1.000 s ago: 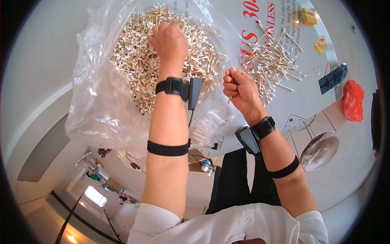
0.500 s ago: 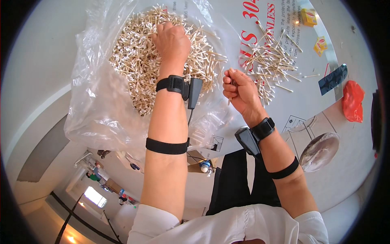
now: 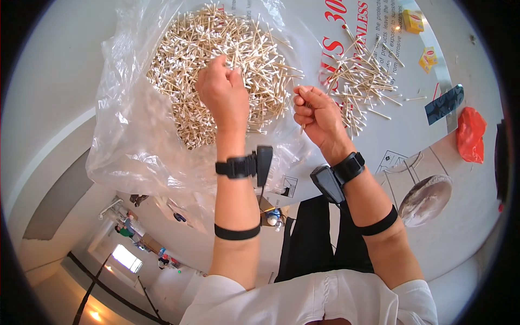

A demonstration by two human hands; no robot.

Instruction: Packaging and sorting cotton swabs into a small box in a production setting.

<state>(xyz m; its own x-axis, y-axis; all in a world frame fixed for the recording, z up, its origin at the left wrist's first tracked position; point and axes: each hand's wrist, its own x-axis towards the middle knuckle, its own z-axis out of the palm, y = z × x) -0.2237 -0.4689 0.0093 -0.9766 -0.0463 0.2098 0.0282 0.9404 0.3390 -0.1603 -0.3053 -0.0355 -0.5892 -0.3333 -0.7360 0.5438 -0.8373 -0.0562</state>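
A large heap of cotton swabs [image 3: 184, 81], white-tipped with pale wooden stems, lies on a clear plastic bag [image 3: 135, 146]. Over the heap's lower middle is my left hand [image 3: 223, 100], its fingers curled in; whatever they may hold blends with the swabs behind. Just right of the heap, my right hand [image 3: 322, 116] is closed round a few cotton swabs [image 3: 302, 129], whose stems stick out below the fist. A smaller, loose scatter of swabs [image 3: 371, 76] lies beyond the right hand on the grey printed tabletop [image 3: 309, 59].
Along the table's right edge are two small yellow packets [image 3: 413, 21] and a dark blue patterned strip [image 3: 444, 104]. A red plastic bag [image 3: 470, 135] lies past that edge. A round stool [image 3: 426, 200] stands below the table at right. Farther off at lower left, people are near boxes.
My left hand has drawn back toward me from the heap's upper part, its wrist turning. The right hand has shifted very slightly left and keeps its grip on the swabs.
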